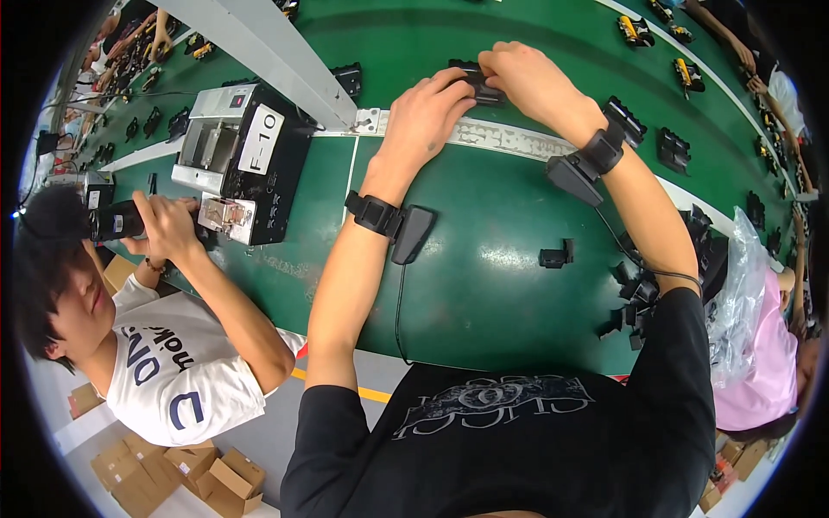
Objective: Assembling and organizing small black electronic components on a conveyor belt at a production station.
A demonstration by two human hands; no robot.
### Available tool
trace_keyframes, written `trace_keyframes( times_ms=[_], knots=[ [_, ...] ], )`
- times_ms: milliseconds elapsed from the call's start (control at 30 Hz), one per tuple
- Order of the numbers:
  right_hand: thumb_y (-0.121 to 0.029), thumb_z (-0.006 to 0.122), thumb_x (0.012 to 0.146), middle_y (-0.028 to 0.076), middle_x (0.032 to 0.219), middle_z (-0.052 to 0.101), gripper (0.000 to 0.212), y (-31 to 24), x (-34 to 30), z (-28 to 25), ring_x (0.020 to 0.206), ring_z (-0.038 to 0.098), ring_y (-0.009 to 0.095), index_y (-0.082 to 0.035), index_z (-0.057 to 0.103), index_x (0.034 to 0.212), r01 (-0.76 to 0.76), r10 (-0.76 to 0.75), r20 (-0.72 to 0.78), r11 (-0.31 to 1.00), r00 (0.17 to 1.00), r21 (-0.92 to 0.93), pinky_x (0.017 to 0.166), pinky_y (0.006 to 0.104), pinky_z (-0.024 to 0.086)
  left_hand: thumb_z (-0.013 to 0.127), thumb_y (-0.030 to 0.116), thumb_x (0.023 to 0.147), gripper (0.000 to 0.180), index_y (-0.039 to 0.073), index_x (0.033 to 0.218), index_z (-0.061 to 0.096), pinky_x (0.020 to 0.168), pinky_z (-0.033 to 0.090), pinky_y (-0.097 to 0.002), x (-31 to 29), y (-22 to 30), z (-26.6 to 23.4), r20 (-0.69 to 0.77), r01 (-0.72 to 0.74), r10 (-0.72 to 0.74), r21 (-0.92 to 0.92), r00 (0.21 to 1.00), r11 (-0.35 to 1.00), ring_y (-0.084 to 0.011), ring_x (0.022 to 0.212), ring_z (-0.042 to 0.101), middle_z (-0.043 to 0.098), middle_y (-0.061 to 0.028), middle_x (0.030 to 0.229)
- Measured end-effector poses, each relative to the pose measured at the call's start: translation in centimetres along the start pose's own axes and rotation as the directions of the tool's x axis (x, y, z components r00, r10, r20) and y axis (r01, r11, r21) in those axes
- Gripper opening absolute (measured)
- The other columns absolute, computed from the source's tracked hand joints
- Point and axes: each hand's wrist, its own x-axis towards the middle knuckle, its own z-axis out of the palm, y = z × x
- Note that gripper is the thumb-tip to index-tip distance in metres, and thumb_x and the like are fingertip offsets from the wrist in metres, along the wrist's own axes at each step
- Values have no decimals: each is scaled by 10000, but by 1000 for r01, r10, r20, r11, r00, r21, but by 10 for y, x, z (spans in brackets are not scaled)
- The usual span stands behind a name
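1. Black part [490, 97] at both hands, over the green surface beyond the pale rail [496, 136]; not yet released.
2. Left hand [425, 114] and right hand [528, 78]: fingers curled at its ends; cannot tell if pinching or only touching.
3. Anything finished on it hidden by fingers; small black piece [556, 254] and black cluster [639, 295] lie nearer the body, unheld.

Bright light; glare on tabletop [484, 302]; bowed edges.
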Motion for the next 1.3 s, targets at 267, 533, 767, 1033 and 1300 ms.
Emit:
trace_keyframes(
  times_ms=[267, 533, 767, 1033, 1300],
  knots=[
    [-9, 660, 893, 182, 1017, 695, 123, 1, -4, 3, 1005, 681, 390, 9, 683, 1012, -16, 17, 27, 999, 999, -44, 832, 478, 573, 705, 247, 968, 139, 124, 1032, 709, 836, 570, -439, 3, 0, 8, 16, -27, 27, -7, 1000, 1000, -294, 991, 693, 692, -12, 1250],
    [-18, 682, 878, 183, 1003, 702, 128, 10, -8, 4, 993, 690, 393, 13, 694, 1002, -44, 51, 79, 995, 996, -86, 829, 472, 577, 697, 238, 977, 151, 113, 1057, 723, 877, 569, -435, 5, 8, 15, 65, -15, 13, 24, 998, 1000, -301, 1017, 691, 690, -14, 1289],
    [-31, 703, 853, 204, 933, 747, 84, 16, -3, 0, 926, 725, 405, -10, 728, 931, -75, 92, 125, 989, 988, -130, 795, 475, 591, 699, 231, 973, 169, 114, 1092, 720, 896, 561, -441, 18, 13, 12, 51, -67, 65, 32, 997, 997, -298, 1017, 686, 688, -16, 1292],
    [-223, 742, 919, 137, 1054, 670, 302, -29, -82, -46, 1032, 656, 354, -82, 676, 1177, -31, 21, -61, 984, 998, -174, 902, 478, 558, 647, 3, 877, 431, 97, 1297, 651, 1036, 513, -467, -19, -3, -32, -89, 20, 19, 425, 996, 905, -383, 1233, 575, 594, -157, 1412],
    [-232, 804, 874, 121, 1054, 638, 317, -88, -195, -69, 958, 670, 354, -76, 653, 1105, -68, 45, 426, 997, 903, 39, 798, 466, 557, 682, 124, 873, 300, 60, 1162, 634, 696, 594, -374, 3, -45, -35, 185, -173, 16, 883, 983, 437, -282, 885, 739, 732, -102, 938]
  ],
)
